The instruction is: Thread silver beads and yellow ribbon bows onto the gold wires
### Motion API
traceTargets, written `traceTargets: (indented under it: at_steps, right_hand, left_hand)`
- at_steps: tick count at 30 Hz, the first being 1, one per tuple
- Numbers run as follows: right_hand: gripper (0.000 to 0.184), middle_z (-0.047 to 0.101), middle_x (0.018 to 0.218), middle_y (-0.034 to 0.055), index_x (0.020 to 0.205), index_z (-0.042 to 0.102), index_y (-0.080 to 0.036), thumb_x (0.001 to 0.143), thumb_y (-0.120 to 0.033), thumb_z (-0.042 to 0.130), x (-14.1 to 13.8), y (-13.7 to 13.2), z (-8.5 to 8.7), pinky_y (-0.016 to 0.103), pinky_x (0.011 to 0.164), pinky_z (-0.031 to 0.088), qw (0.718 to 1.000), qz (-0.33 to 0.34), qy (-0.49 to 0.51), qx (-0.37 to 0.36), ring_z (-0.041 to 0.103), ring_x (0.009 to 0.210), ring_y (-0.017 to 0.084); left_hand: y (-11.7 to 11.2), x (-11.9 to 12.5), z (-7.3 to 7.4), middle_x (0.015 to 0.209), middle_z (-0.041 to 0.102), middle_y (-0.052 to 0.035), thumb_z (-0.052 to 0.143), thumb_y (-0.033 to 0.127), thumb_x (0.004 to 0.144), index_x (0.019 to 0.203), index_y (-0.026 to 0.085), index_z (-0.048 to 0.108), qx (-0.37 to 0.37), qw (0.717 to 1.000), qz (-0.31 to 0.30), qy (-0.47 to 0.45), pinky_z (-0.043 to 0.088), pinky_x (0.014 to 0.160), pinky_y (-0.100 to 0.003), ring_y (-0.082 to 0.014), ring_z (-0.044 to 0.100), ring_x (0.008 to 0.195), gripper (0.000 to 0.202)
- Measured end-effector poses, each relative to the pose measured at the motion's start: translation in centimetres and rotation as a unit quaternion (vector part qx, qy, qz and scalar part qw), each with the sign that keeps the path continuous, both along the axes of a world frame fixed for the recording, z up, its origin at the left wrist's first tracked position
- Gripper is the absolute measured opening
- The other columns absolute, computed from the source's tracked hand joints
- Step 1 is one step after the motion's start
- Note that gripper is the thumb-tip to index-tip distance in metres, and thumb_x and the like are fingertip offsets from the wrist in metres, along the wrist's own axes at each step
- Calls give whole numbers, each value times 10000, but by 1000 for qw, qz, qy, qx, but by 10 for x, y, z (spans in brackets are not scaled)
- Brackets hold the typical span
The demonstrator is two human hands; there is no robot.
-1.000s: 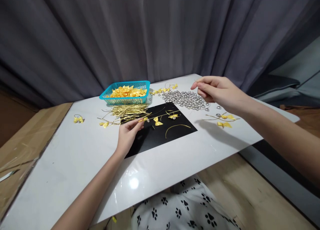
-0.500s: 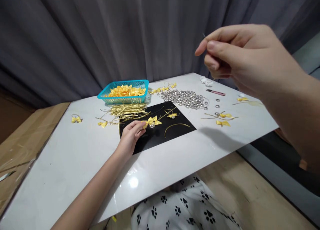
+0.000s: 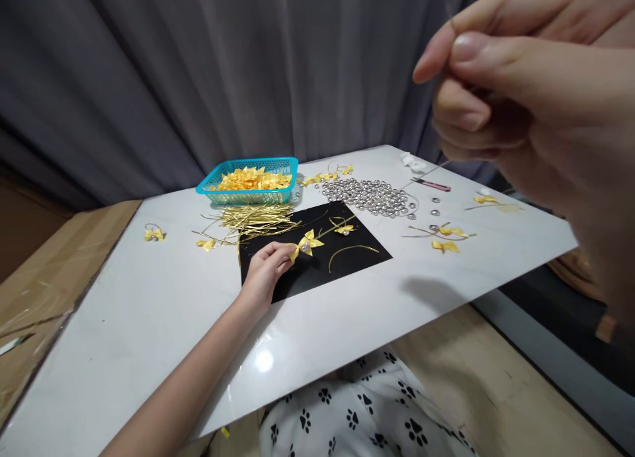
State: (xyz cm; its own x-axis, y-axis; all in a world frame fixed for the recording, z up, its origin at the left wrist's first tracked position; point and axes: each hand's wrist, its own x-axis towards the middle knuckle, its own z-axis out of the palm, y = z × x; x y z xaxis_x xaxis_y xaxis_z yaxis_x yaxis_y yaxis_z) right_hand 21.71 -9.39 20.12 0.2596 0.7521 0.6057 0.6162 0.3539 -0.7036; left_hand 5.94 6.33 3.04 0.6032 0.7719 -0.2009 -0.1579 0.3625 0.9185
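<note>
My left hand [image 3: 270,268] pinches a yellow ribbon bow [image 3: 313,240] by one end, above a black mat [image 3: 307,282]. A silver bead [image 3: 305,246] sits at the middle of the bow. My right hand [image 3: 476,67] is raised high at the upper right, close to the camera. Its thumb and index finger press together on a thin needle, mostly hidden by the fingers. A fine thread [image 3: 430,171] stretches up toward this hand from around the bow. On the mat lie another bow with a bead [image 3: 344,229] and a curved gold wire tie [image 3: 350,249].
A teal basket [image 3: 208,191] of yellow bows stands at the back, with gold ties [image 3: 258,219] piled before it. Silver beads [image 3: 367,196] are spread beside the mat. Pink-handled snippers [image 3: 436,186] and bows on ties [image 3: 446,245] lie at the right. Cardboard [image 3: 94,239] borders the table's left.
My right hand has moved up, rightward and nearer the camera. The thread now shows as a line below it. My left hand keeps the bow, which has turned slightly.
</note>
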Motion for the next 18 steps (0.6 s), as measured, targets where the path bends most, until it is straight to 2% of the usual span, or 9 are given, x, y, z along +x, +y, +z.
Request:
traceTargets:
  at_steps: [3,5,7,10,12,18]
  right_hand:
    - [182,408,542,-22,862,603,-112,920,-118,431,-9,9,-8,211,400,188,994,56,64,-64,345,472,30]
    - [198,392,524,-26,852,587,-93,930,-118,407,-15,16,-13,172,390,201,986,92,84,-111,313,452,23]
    - [201,386,527,-30,857,583,-86,937,-123,402,-17,21,-14,151,387,206,983,106,91,-118,299,447,18]
    - [188,401,532,-28,865,574,-79,931,-95,399,-18,21,-10,161,383,191,986,96,99,-92,300,449,24]
    - [191,400,527,-29,859,574,-79,928,-78,395,-18,18,-6,168,382,183,989,81,100,-78,294,446,23]
    - [218,390,515,-34,826,599,-125,926,-85,410,-13,11,2,172,375,190,994,9,89,-63,326,460,12]
  left_hand:
    - [-3,1,-1,690,629,6,746,232,608,644,122,564,-12,1000,-23,-12,476,715,-170,-56,583,647,216]
    - [-5,1,0,706,641,0,717,225,638,652,129,535,-18,999,-39,-19,487,742,-189,-75,613,686,206]
    - [-8,2,1,705,652,-11,686,221,659,689,141,511,-25,999,-48,-8,498,737,-216,-105,640,704,194]
    - [-11,4,4,795,691,-67,629,231,696,750,163,462,-31,997,-64,15,500,708,-236,-151,665,755,188]
    - [-12,4,6,831,697,-87,595,240,723,763,173,430,-24,997,-70,16,491,703,-226,-147,663,769,183]
    - [-13,5,0,719,647,-30,594,300,745,786,184,420,3,997,-76,23,468,684,-214,-134,639,751,213]
